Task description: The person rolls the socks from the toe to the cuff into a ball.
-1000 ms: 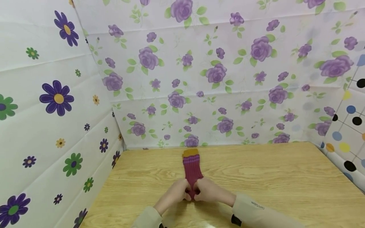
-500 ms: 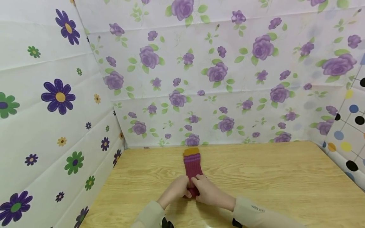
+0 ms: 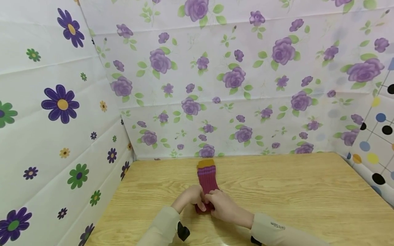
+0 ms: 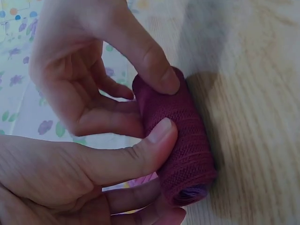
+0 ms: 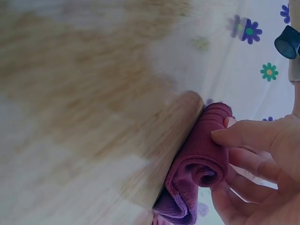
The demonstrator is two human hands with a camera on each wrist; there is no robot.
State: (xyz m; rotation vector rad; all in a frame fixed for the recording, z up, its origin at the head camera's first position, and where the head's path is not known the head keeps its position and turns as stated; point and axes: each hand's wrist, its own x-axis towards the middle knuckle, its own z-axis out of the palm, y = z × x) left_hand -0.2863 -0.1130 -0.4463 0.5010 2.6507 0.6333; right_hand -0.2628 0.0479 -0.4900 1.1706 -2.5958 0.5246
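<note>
A maroon ribbed sock (image 3: pixel 207 178) lies lengthwise on the table, its mustard end (image 3: pixel 206 163) far from me and purple stripes beside it. Its near end is rolled up; the right wrist view shows layered spiral coils in the roll (image 5: pixel 204 145). My left hand (image 3: pixel 192 198) holds the roll's left part, thumb (image 4: pixel 161 133) on top and fingers underneath. With my right hand (image 3: pixel 226 206) I grip the right part, the thumb pressing over it and the fingers curled behind. The hands sit close together and cover some of the roll in the head view.
Wood-grain tabletop (image 3: pixel 286 191) surrounds the sock. A rose-patterned sheet (image 3: pixel 258 85) hangs behind the table, a daisy-patterned one (image 3: pixel 101 157) on the left and a dotted one (image 3: pixel 373 143) on the right. A black wrist device (image 3: pixel 183 231) is under my left sleeve.
Both hands have shifted their hold on the sock's near end, which now shows as a roll. My left wrist has bent and risen, while the right hand's fingers have moved over the sock.
</note>
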